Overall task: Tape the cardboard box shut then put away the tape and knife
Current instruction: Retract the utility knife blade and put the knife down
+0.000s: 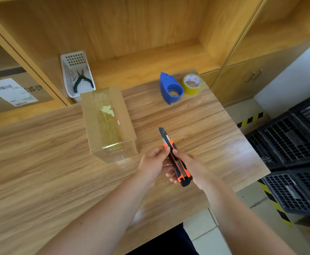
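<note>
Hands meet above the table [40, 162]: right hand [193, 166] grips the orange utility knife [176, 159], palm hiding its underside, left hand [153, 161] pinches near the extended blade, taped cardboard box [108, 122] just left, tape roll [192, 84] beyond.

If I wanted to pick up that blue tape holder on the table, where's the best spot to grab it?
Grab the blue tape dispenser across its flat sides, coming down from above. It stands on edge beside the yellow tape roll, with its open ring facing the person, so the narrow body would probably fit between thumb and fingers. Its pointed ends may be toothed.
</note>
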A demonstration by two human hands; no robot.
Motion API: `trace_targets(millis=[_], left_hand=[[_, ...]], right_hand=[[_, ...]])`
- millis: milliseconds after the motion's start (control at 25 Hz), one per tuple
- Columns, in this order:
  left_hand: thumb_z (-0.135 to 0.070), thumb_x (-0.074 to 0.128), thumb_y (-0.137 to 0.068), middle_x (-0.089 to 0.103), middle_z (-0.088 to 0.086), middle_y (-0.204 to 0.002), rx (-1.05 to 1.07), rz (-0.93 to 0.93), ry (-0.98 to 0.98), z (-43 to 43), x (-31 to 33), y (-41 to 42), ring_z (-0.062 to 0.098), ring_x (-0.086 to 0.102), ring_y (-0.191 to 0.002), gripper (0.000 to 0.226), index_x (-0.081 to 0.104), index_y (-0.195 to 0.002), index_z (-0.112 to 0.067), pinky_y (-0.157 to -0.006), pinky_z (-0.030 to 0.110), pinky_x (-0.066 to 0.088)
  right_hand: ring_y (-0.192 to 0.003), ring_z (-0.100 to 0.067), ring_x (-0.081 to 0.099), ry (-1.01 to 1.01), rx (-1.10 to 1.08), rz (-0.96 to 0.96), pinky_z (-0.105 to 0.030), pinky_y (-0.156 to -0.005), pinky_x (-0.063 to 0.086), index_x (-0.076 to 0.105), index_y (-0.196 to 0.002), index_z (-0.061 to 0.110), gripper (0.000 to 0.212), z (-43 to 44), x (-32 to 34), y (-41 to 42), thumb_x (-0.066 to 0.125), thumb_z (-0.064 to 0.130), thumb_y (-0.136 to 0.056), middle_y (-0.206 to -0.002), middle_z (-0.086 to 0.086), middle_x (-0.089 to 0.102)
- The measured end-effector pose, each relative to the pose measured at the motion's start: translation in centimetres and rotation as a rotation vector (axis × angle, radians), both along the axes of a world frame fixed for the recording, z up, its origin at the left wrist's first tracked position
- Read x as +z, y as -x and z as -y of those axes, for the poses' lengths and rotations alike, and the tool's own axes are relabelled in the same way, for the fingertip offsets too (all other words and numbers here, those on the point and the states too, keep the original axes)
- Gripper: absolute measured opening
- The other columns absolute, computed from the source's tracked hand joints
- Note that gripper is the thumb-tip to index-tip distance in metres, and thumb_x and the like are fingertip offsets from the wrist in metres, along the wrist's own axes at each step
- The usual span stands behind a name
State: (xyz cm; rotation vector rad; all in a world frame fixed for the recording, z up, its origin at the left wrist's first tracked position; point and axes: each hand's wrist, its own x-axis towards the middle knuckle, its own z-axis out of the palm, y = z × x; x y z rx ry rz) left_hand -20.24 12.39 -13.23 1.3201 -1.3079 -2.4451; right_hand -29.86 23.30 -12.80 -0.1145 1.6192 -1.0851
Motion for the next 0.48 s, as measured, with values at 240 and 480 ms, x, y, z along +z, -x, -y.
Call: trace_targets(millis=[240,480], left_hand=[[-0.027,0.064,-0.091,0.076,0.013,-0.102,0.076,-0.067,0.040,1.8,2.2,2.8,0.027,0.074,-0.091,0.023,0.073,-0.106,-0.012,-0.093,0.043,0.056],[-0.025,0.069,-0.087,0.077,0.012,-0.093,0.138,-0.058,0.046,3.2,4.2,4.7,0.024,0.075,-0.077,0.023,0.075,-0.102,-0.008,-0.090,0.044,0.057]], right_hand=[[-0.052,-0.032,0.057,0.031,-0.100,-0.055,-0.034,-0.057,0.049,0.070,-0.080,0.004,0.058,3.3,1.5,1.3,0.058,0.061,-0.077,-0.063,-0.028,0.062],[-0.043,-0.028,0.049,0.135,-0.168,-0.036,-0.033,-0.052,0.043,0.066,-0.081,0.006,0.040,4.8,2.4,2.4,0.052,0.043,-0.084,-0.052,-0.023,0.055]])
